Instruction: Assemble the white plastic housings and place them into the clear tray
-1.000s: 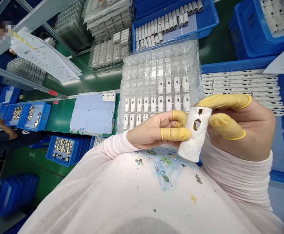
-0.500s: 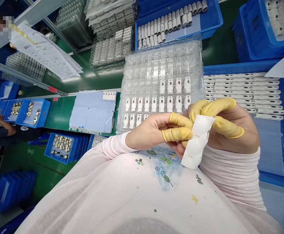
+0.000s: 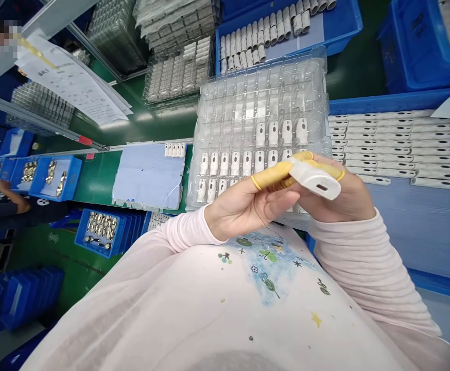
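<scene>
clear tray (image 3: 244, 95) with white parts (image 3: 235, 163) ahead, near rows partly blocked by left hand (image 3: 254, 203) and right hand (image 3: 346, 198). blue bin (image 3: 391, 102) off to the right, green bench (image 3: 98, 178), co-worker's hand (image 3: 4, 186) far left. both hands are together gripping a white shell (image 3: 315, 179) midair, long axis slanting down-right in view, slotted end toward the camera.

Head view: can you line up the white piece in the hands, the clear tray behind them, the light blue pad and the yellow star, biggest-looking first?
1. Clear tray
2. Light blue pad
3. White piece
4. Yellow star on the clothes
</scene>
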{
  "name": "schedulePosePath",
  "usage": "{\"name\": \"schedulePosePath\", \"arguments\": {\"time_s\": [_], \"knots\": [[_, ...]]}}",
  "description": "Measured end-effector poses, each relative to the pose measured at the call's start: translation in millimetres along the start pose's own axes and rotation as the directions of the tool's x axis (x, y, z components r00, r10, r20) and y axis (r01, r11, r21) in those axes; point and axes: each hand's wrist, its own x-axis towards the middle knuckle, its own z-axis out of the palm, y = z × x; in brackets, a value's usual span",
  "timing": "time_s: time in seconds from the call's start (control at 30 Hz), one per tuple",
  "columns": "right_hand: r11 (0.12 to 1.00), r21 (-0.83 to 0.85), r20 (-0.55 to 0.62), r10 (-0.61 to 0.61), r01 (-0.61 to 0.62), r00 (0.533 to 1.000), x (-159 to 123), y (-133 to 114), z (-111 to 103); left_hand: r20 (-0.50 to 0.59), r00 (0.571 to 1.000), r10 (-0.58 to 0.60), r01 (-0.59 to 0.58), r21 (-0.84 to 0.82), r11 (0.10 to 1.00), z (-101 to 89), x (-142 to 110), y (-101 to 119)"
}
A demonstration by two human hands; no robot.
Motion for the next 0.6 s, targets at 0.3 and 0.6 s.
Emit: {"name": "schedulePosePath", "arguments": {"time_s": [0.3,0.6], "knots": [[0.998,0.010,0.000,0.062,-0.062,0.998,13.9,3.8,1.2,-0.098,0.995,0.004,-0.016,-0.127,0.992,8.7,1.0,2.2],[0.992,-0.111,0.052,0.066,-0.060,0.996,19.4,-0.2,-12.7,0.137,0.988,0.077,-0.098,0.149,0.984,-24.3,28.1,2.3]]}}
